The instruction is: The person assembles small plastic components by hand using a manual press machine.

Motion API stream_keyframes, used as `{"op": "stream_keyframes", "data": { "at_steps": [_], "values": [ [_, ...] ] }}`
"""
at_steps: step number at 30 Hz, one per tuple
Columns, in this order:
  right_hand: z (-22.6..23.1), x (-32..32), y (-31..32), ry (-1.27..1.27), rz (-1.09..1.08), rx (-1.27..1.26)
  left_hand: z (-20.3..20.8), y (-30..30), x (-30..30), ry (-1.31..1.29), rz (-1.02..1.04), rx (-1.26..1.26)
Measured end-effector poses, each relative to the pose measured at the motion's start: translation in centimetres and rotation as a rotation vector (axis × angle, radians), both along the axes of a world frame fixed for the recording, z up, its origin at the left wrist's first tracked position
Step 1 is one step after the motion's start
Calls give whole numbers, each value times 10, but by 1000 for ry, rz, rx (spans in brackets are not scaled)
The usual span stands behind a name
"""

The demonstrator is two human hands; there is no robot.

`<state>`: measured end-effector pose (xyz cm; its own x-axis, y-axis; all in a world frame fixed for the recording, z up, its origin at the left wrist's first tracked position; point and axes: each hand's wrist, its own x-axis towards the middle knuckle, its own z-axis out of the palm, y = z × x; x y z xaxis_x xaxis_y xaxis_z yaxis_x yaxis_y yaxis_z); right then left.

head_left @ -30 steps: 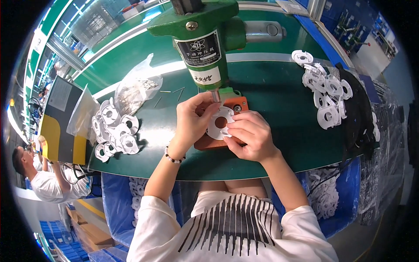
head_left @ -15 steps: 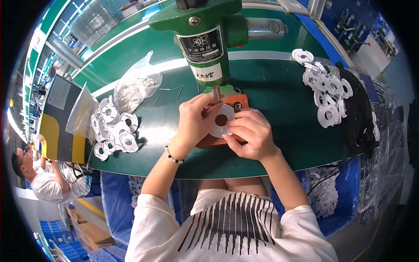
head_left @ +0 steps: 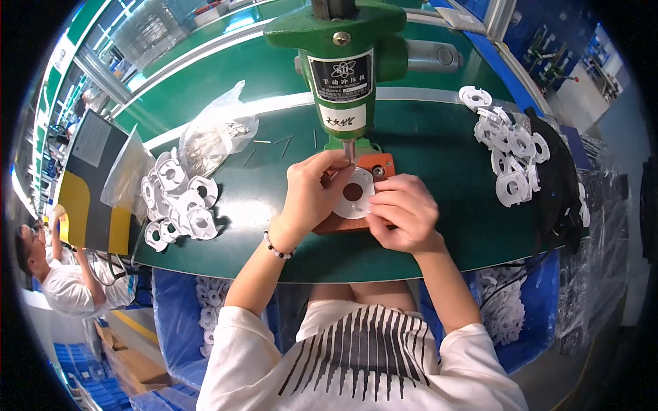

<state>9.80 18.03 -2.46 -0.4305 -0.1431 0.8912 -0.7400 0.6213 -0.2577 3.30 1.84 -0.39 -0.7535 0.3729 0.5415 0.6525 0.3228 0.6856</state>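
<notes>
A white plastic ring-shaped part (head_left: 359, 207) with a round centre hole lies on the orange fixture block (head_left: 338, 224) of a green hand punch press (head_left: 343, 82). Just under the metal ram (head_left: 349, 150), the thumb and forefinger of my left hand (head_left: 314, 190) are pinched together at the ring's upper edge. Whatever sits between these fingertips is too hidden to make out. My right hand (head_left: 410, 214) has its fingers curled, with thumb and fingertips gripping the ring's right edge.
White plastic parts are piled at left (head_left: 184, 202) and right (head_left: 508, 147). A clear bag of small metal pins (head_left: 216, 137) lies behind the left pile, near several loose pins (head_left: 282, 145). Blue bins (head_left: 541, 322) hold more parts below the table. A person (head_left: 75, 274) sits at far left.
My view has shifted slightly, so the press appears farther right. The right fingertips have drawn back a little toward the ring's edge. My left hand keeps its pinch under the ram.
</notes>
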Motion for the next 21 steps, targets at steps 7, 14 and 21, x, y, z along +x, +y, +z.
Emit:
{"op": "stream_keyframes", "data": {
  "at_steps": [7, 14, 21],
  "values": [
    [50, -29, 65, 78, -199, -355, 0, -6, 5, -56, 9, 59],
    [38, -173, 121, -806, -29, -587, -1, -7, -6, 288, 100, 147],
    [114, -165, 53, -760, 230, -444, -38, -11, -19, -564, -98, 218]
  ]
}}
